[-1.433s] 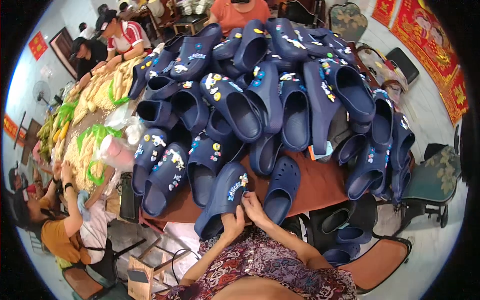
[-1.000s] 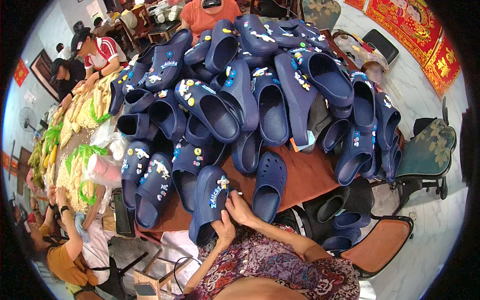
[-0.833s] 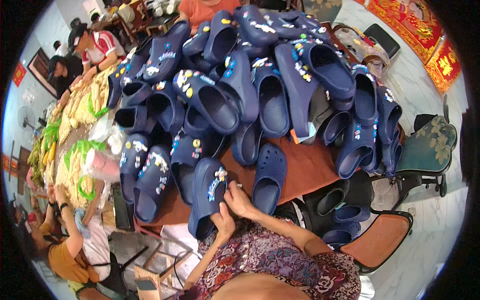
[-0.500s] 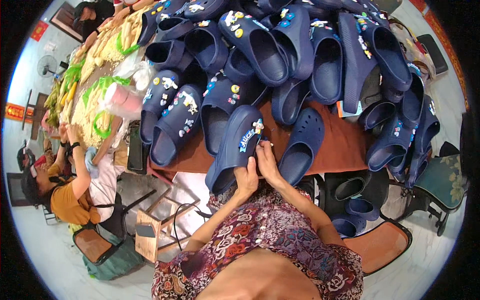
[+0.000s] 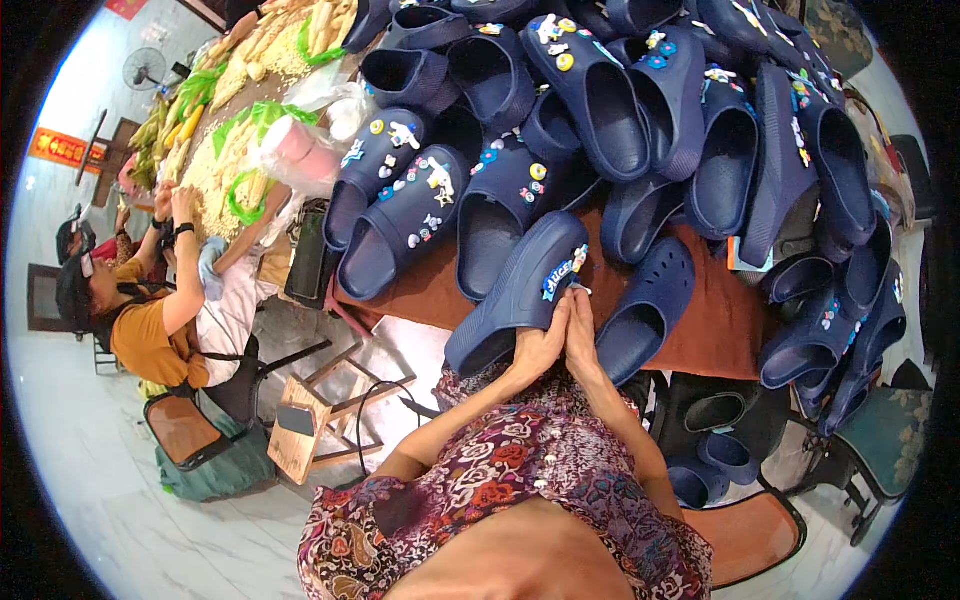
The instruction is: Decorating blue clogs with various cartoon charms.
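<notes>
A navy clog (image 5: 500, 290) is tilted upright at the table's front edge. My left hand (image 5: 540, 347) reaches into its opening and grips it, fingers hidden inside. A blue-and-white lettered charm (image 5: 557, 284) and a small figure charm (image 5: 579, 258) sit on its upper. Pressed against the clog beside my left hand, my right hand (image 5: 581, 330) is closed, with a small white piece (image 5: 584, 291) at its fingertips, too small to name. Just right of it lies a plain navy clog (image 5: 668, 272) with open holes and no charms.
Many charm-covered navy clogs (image 5: 400, 240) are heaped on the brown-covered table (image 5: 705, 335). At the left, a person in an orange shirt (image 5: 150, 335) works at a table of corn (image 5: 225, 185). A wooden stool (image 5: 292, 440) bears a phone. More clogs (image 5: 728, 455) sit by a chair at right.
The view has swung, so the scene sits farther right and is turned a little. My right hand has drawn against my left; both stay at the clog.
</notes>
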`<state>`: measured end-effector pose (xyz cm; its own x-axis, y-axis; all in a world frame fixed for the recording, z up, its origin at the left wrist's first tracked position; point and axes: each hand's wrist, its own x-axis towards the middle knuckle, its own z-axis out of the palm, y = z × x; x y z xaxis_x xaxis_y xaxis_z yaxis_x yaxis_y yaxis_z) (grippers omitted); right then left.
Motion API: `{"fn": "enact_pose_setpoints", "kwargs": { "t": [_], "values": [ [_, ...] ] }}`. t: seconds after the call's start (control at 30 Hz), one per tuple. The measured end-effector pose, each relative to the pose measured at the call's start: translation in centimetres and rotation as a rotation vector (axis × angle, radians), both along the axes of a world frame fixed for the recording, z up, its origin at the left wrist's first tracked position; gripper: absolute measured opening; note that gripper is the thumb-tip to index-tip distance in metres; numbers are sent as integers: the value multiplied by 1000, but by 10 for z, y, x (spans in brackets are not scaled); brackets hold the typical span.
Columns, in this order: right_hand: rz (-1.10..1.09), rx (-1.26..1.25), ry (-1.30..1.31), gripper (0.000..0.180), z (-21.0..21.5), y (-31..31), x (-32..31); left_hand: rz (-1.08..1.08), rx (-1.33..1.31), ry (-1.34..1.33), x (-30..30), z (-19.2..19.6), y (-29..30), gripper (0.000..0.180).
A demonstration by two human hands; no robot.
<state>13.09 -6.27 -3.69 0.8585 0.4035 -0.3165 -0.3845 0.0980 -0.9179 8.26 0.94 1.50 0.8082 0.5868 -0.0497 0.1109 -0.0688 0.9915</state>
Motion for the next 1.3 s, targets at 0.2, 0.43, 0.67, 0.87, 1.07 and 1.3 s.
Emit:
{"fn": "enact_pose_setpoints", "kwargs": {
  "t": [0.2, 0.43, 0.67, 0.87, 1.07, 1.3],
  "values": [
    [-15, -98, -47, 35, -10, 0, -2, 15, 105, -27, -1, 4, 5, 43],
    [10, -378, -243, 41, -10, 3, -5, 58, 75, -6, -2, 17, 5, 46],
    [82, -555, -459, 33, 27, 4, -9, 127, 30, -40, -5, 13, 5, 44],
    [106, -644, -504, 34, 36, 6, -5, 153, 101, -99, -4, 8, 4, 42],
    [27, -666, -487, 40, 29, 12, -3, 193, 51, -130, -7, 1, 4, 42],
    [-1, -470, -286, 33, 0, 7, 3, 155, -161, -111, -8, -6, 9, 55]
  ]
}}
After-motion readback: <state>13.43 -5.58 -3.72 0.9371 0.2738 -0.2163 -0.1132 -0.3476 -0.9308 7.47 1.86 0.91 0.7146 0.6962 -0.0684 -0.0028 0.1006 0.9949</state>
